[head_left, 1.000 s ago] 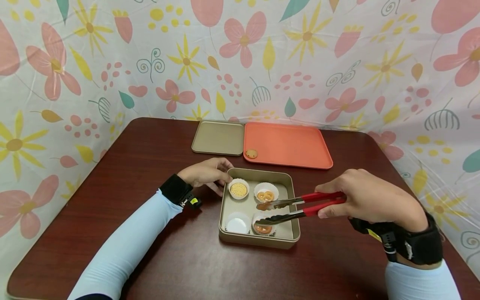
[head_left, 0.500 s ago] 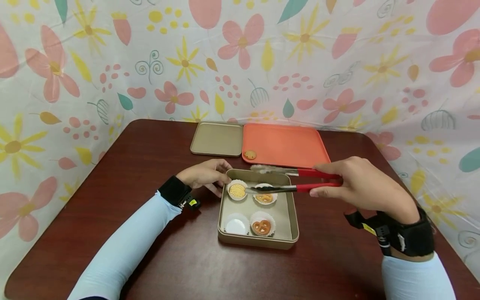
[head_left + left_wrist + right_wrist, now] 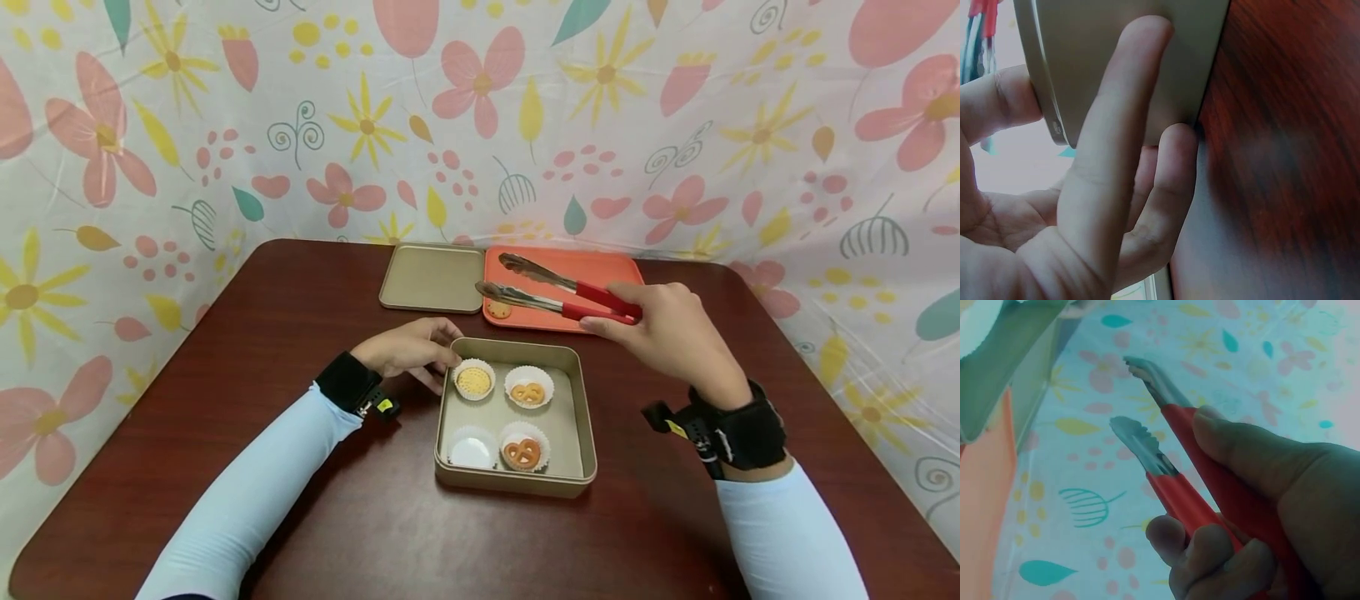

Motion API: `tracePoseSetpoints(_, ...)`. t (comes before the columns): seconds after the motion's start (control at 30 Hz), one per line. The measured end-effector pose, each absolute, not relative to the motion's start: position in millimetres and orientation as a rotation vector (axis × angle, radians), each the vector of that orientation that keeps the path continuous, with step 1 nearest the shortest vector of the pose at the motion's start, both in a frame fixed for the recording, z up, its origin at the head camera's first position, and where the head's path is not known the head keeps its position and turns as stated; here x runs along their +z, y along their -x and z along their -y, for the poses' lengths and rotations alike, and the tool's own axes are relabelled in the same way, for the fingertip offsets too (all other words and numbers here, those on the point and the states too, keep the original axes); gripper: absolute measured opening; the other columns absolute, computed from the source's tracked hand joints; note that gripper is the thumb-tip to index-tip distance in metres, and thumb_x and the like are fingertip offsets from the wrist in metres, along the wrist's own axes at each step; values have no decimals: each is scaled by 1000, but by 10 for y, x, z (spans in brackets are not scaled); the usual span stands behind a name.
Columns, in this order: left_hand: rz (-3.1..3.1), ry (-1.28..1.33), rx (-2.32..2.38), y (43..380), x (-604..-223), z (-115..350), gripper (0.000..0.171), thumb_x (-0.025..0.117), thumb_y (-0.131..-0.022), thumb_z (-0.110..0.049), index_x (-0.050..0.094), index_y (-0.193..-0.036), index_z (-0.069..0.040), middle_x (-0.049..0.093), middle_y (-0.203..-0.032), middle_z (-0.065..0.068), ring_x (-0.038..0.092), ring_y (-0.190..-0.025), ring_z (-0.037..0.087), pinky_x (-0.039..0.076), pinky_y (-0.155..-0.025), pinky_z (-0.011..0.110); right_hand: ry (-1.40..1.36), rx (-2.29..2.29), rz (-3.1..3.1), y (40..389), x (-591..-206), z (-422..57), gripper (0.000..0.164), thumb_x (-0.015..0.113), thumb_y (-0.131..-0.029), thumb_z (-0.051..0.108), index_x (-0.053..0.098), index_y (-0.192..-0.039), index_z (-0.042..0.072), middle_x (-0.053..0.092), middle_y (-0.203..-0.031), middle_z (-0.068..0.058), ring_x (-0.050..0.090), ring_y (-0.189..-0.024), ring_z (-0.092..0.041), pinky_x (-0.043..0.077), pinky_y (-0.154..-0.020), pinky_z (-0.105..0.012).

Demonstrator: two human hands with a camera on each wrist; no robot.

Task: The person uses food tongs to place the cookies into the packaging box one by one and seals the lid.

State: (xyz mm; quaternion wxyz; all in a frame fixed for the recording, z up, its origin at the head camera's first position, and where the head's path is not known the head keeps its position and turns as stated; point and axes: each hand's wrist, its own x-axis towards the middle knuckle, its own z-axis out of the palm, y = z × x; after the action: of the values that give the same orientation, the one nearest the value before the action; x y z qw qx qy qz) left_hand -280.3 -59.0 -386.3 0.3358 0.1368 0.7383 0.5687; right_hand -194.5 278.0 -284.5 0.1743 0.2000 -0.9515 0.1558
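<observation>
My right hand (image 3: pixel 660 329) grips red-handled metal tongs (image 3: pixel 555 292) over the front left of the orange tray. The tongs' tips are spread apart, with nothing between them, close above a chip-dotted round cookie (image 3: pixel 498 310). My left hand (image 3: pixel 408 350) holds the far left corner of a gold-coloured square tin (image 3: pixel 517 482); in the left wrist view its fingers lie along the tin's wall (image 3: pixel 1097 37). White paper cups stand inside the tin. They hold a round yellow cookie (image 3: pixel 473 381), a pale pretzel cookie (image 3: pixel 527 393) and a browner pretzel cookie (image 3: pixel 522 453). Another paper cup (image 3: pixel 472 450) shows its bare bottom.
The orange tray (image 3: pixel 622 267) lies at the back of the brown table (image 3: pixel 330 517), beside a flat gold-coloured lid (image 3: pixel 433 279). A flower-patterned cloth (image 3: pixel 480 125) hangs behind the table's far edge.
My right hand has carried the tongs from above the tin's near right pretzel cookie, away and up to above the orange tray. The left hand has stayed at the tin's corner.
</observation>
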Motion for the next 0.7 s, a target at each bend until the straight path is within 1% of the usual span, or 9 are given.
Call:
tracePoseSetpoints(0.07,-1928,-356,1480,2801,-3864,589,44,63,-95,2,45,-134,0,51,-118,18,54,-88,25,66,-76,47,-536,457,2720,1991,-2869,-2769,41,79,-89,48,73,-108,12,42,-56,1,41,-56,-19,30,-49,-29)
tracePoseSetpoints(0.13,-1932,-356,1477,2800,-3863,591,44,64,-95,2,45,-135,0,51,-118,18,54,-88,25,66,-76,47,-516,469,2739,2032,-2887,-2773,46,77,-90,48,73,-115,10,45,-56,0,44,-58,-20,32,-50,-30)
tracePoseSetpoints(0.23,-1934,-358,1477,2800,-3862,599,45,64,-95,1,44,-135,0,51,-119,19,54,-88,25,66,-76,47,-493,485,2755,2087,-2911,-2785,50,76,-91,49,73,-119,7,47,-56,0,45,-57,-20,34,-51,-30)
tracePoseSetpoints(0.3,-1935,-356,1475,2799,-3862,607,45,64,-95,1,44,-135,0,51,-120,19,54,-88,25,66,-76,47,-493,491,2769,2125,-2935,-2789,52,75,-91,50,72,-119,6,44,-55,0,43,-54,-20,34,-51,-31)
tracePoseSetpoints(0.4,-1940,-349,1472,2794,-3854,617,44,64,-95,2,44,-135,0,51,-120,19,54,-88,25,66,-75,46,-493,507,2786,2190,-2988,-2790,60,75,-92,50,69,-126,2,42,-53,0,40,-50,-20,32,-50,-31)
tracePoseSetpoints(0.5,-1942,-347,1472,2793,-3850,618,44,64,-95,2,44,-134,0,51,-118,18,54,-87,25,66,-75,46,-482,508,2795,2267,-3062,-2783,57,75,-92,48,69,-124,1,45,-55,-1,41,-49,-20,33,-49,-31)
tracePoseSetpoints(0.53,-1940,-349,1474,2794,-3850,615,44,64,-95,2,44,-134,0,52,-118,18,54,-87,25,66,-76,47,-475,507,2798,2293,-3092,-2782,58,75,-92,47,68,-126,0,46,-56,-2,42,-50,-21,34,-49,-31)
tracePoseSetpoints(0.63,-1933,-356,1477,2800,-3853,600,45,64,-95,2,44,-135,0,52,-117,18,53,-87,24,66,-76,47,-466,491,2799,2377,-3185,-2775,55,76,-92,45,69,-123,0,49,-59,-3,44,-53,-22,35,-51,-32)
tracePoseSetpoints(0.7,-1930,-358,1478,2799,-3852,588,45,64,-95,2,44,-135,1,52,-117,18,53,-87,24,66,-76,47,-465,488,2802,2425,-3248,-2777,56,77,-92,44,69,-125,-1,49,-59,-4,44,-54,-22,35,-53,-33)
